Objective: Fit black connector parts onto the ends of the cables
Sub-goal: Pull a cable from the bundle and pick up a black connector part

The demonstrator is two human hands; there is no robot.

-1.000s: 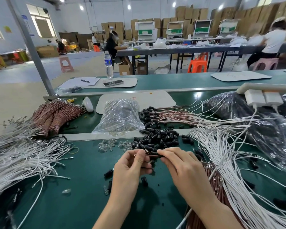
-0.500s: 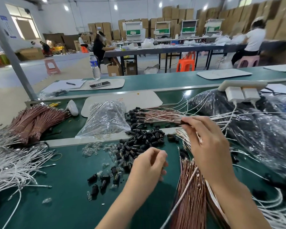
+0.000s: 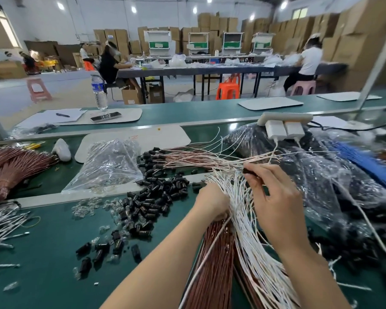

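The green tabletop (image 3: 54, 253) is carrying a thick cable bundle (image 3: 252, 259) of white and copper strands, fanning up from its near edge. A heap of black connector parts (image 3: 156, 197) is lying mid-tabletop, just left of it. My left hand (image 3: 212, 201) is gripping the cable bundle. My right hand (image 3: 274, 201) is pinching one black connector (image 3: 250, 171) at a cable end, toward the far edge.

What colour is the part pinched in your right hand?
The connector part is black; the head view shows it.
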